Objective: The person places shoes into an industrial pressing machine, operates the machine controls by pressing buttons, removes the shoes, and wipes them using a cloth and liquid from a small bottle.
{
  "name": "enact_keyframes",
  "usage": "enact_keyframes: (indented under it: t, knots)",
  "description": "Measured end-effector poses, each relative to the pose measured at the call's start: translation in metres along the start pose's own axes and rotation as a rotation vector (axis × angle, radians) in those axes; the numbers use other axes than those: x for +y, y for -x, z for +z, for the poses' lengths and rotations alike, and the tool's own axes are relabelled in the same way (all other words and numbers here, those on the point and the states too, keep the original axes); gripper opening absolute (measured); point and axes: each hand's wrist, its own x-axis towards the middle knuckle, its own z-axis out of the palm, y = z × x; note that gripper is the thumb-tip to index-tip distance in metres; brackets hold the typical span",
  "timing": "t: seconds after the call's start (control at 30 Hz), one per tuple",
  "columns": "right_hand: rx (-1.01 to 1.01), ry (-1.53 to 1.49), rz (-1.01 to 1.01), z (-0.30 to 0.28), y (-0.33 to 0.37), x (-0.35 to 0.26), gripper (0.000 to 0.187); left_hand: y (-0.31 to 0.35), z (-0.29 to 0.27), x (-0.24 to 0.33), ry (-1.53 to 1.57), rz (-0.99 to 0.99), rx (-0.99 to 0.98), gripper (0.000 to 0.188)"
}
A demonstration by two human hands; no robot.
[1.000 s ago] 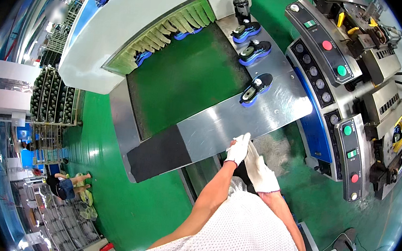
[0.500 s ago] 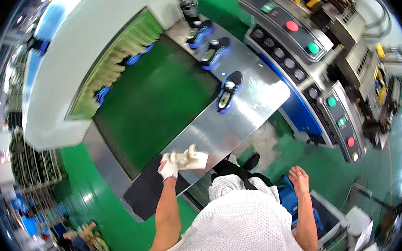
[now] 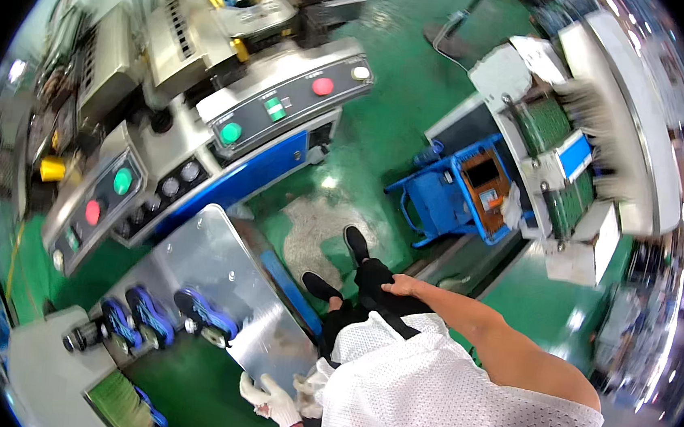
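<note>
My left hand [image 3: 272, 403], in a white knitted glove, is open with its fingers apart near the edge of the steel table [image 3: 211, 263]. A crumpled off-white glove [image 3: 309, 389] lies just right of it, partly behind my white shirt. My bare right hand [image 3: 402, 286] is against my dark trousers, its fingers curled in; what they hold, if anything, is hidden. Left of the gloved hand, a black and blue shoe [image 3: 204, 315] sits at the table's edge. Two similar shoes, one of them a blue-soled shoe [image 3: 150, 316], stand farther left beside a dark cylindrical object [image 3: 83, 337].
A machine with a button panel [image 3: 274, 110] stands ahead on the left. At right are a blue chair-like frame [image 3: 441, 198] and a conveyor unit with bristle curtains [image 3: 559, 151]. Below left, a green belt [image 3: 205, 388] runs under a bristle curtain [image 3: 118, 401].
The view has swung right, so the machine and table now appear at left. My right hand has gone from open in the air to my trousers. The gloved hand's fingers have spread.
</note>
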Motion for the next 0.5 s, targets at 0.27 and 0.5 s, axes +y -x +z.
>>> enact_keyframes:
  t: [0.27, 0.5]
  knots:
    - [0.434, -1.03, 0.044, -0.013, 0.0, 0.073, 0.042, -0.056, 0.087, 0.127, 0.079, 0.438, -0.349, 0.048]
    - [0.304, -1.986, 0.079, -0.103, -0.055, 0.107, 0.06, -0.047, 0.24, 0.157, -0.234, 0.657, -0.574, 0.038]
